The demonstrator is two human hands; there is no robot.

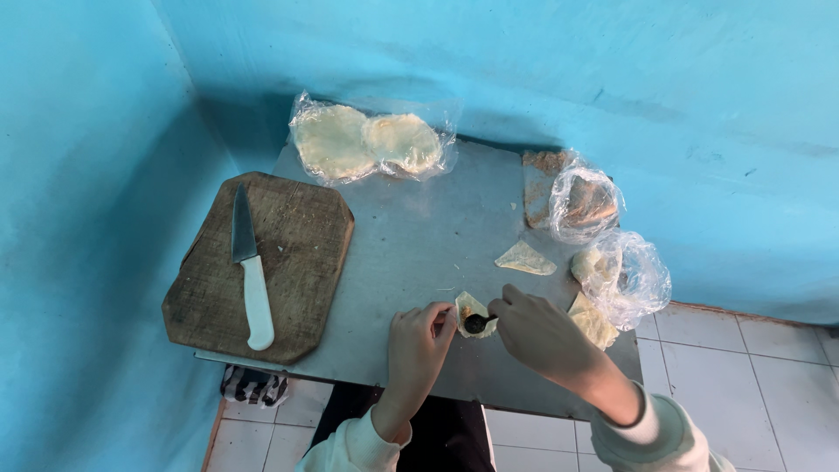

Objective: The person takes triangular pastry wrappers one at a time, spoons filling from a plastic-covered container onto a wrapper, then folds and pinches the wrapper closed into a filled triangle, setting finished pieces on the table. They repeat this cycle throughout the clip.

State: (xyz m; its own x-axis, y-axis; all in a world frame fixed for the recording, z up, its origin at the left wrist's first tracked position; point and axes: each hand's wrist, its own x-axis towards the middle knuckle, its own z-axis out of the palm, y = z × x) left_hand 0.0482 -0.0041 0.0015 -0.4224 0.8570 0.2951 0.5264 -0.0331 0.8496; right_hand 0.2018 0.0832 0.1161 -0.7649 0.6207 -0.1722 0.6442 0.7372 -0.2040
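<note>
The left hand (419,336) is pinching a folded dough wrapper (472,308) near the metal table's (411,236) front edge; the right hand (537,332) is gripping a spoon (477,324) over it. Overfilling could be tearing the wrapper, spilling filling.

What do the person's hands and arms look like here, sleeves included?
Both hands are bare, with no gloves or visible rings. The left hand and right hand come out of pale cream long sleeves with lighter ribbed cuffs; a thin dark band circles the right wrist.
</note>
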